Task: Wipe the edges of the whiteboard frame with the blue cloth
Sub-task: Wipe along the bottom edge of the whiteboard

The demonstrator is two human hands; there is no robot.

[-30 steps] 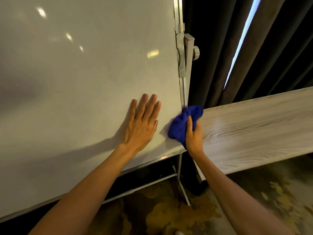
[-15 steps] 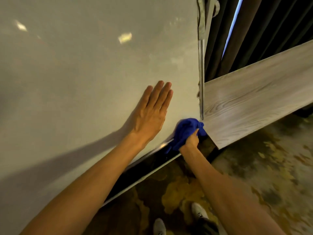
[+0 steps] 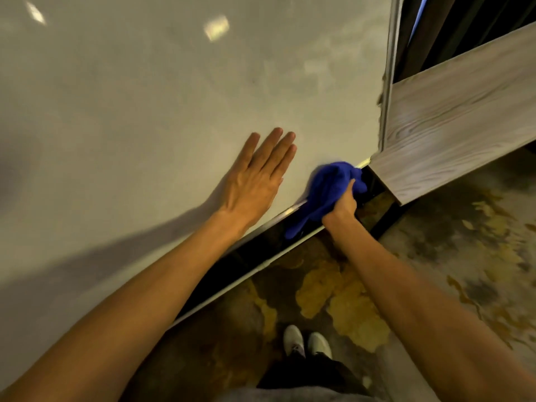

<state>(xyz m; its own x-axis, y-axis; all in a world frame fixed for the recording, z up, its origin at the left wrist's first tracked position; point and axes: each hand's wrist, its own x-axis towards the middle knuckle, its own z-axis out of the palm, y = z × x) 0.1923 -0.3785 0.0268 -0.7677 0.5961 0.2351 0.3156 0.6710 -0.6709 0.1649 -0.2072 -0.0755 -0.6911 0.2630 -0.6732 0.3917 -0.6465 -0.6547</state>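
The left hand [image 3: 258,178] lies flat on the whiteboard [image 3: 174,97], fingers straight and close together. The right hand [image 3: 343,203] is closed around the bunched blue cloth [image 3: 327,187], which presses on the bottom frame edge [image 3: 293,209] near the board's lower right corner. A wooden board [image 3: 452,117] stands just to the right.

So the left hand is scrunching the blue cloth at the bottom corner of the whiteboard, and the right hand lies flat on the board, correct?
Hands are swapped. In the head view the right hand grips the blue cloth at the whiteboard bottom corner; the left hand lies flat on the board.
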